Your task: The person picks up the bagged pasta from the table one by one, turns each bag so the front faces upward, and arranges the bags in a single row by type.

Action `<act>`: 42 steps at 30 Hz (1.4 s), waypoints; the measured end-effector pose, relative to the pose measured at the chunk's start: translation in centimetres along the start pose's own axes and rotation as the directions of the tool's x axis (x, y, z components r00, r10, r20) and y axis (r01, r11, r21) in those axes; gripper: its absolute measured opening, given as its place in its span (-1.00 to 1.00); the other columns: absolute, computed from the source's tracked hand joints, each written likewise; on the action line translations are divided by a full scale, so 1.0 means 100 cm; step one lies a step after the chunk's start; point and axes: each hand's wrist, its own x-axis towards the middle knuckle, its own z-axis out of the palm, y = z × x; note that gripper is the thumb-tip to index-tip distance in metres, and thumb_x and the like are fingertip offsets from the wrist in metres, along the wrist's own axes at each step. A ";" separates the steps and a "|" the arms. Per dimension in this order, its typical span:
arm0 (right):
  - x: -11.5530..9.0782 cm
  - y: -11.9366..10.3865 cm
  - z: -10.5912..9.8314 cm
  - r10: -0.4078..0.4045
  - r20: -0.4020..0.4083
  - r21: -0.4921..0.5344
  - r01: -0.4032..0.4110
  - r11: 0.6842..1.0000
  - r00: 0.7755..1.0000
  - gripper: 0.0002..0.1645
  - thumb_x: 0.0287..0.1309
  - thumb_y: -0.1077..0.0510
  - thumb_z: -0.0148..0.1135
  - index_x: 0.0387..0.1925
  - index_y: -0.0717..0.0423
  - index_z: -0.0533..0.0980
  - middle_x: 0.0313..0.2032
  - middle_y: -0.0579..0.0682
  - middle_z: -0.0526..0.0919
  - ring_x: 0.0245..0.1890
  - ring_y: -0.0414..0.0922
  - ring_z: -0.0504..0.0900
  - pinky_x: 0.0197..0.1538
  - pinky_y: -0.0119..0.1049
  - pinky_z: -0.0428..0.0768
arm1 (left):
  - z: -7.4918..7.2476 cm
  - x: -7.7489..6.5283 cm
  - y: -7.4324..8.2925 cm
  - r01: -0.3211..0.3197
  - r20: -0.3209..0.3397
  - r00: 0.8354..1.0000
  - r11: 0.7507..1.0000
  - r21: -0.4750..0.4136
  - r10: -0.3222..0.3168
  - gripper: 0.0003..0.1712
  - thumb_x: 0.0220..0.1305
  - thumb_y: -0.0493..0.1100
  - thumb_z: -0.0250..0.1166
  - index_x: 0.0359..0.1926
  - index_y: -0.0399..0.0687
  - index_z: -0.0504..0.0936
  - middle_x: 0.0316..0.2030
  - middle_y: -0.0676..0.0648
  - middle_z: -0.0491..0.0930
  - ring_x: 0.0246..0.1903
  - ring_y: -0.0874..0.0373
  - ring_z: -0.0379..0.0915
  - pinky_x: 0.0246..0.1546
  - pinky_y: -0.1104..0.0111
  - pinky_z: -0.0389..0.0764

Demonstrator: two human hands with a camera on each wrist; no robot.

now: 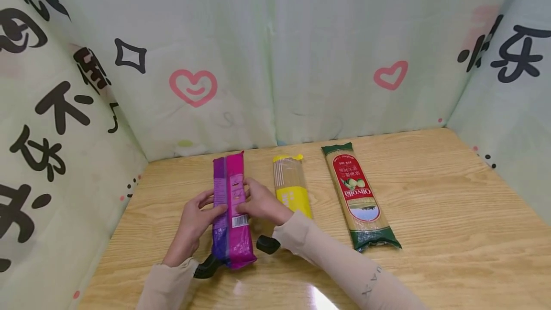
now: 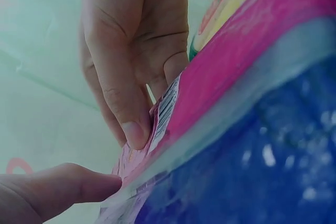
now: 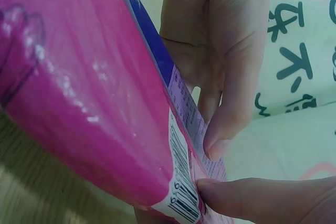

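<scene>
Gripping the pink-purple packet by opposite sides with left hand and right hand, left of the yellow packet, apparently at the handling step, next calling probably for even, steady support.

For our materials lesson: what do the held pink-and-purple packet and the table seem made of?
Packet: probably glossy plastic film; its surface wrinkles and catches bright highlights.
Table: wood or printed laminate, smooth; grain shows, with a bright reflection.

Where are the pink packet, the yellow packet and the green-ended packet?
Pink packet (image 1: 231, 199): head view, its middle.
Yellow packet (image 1: 293, 197): head view, its yellow band.
Green-ended packet (image 1: 358, 196): head view, its oval label.
</scene>
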 end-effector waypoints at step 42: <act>-0.015 -0.002 -0.021 -0.069 -0.087 -0.082 0.061 0.995 0.994 -0.53 0.44 0.23 0.01 0.30 0.25 0.28 -0.13 0.22 0.57 -0.36 -0.06 0.60 -0.33 -0.25 0.70 | 0.039 -0.008 0.027 -0.080 -0.023 0.996 0.996 0.035 0.080 -0.11 0.06 -0.09 0.54 0.36 -0.24 0.35 0.10 -0.26 0.45 -0.18 0.01 0.52 -0.24 0.29 0.65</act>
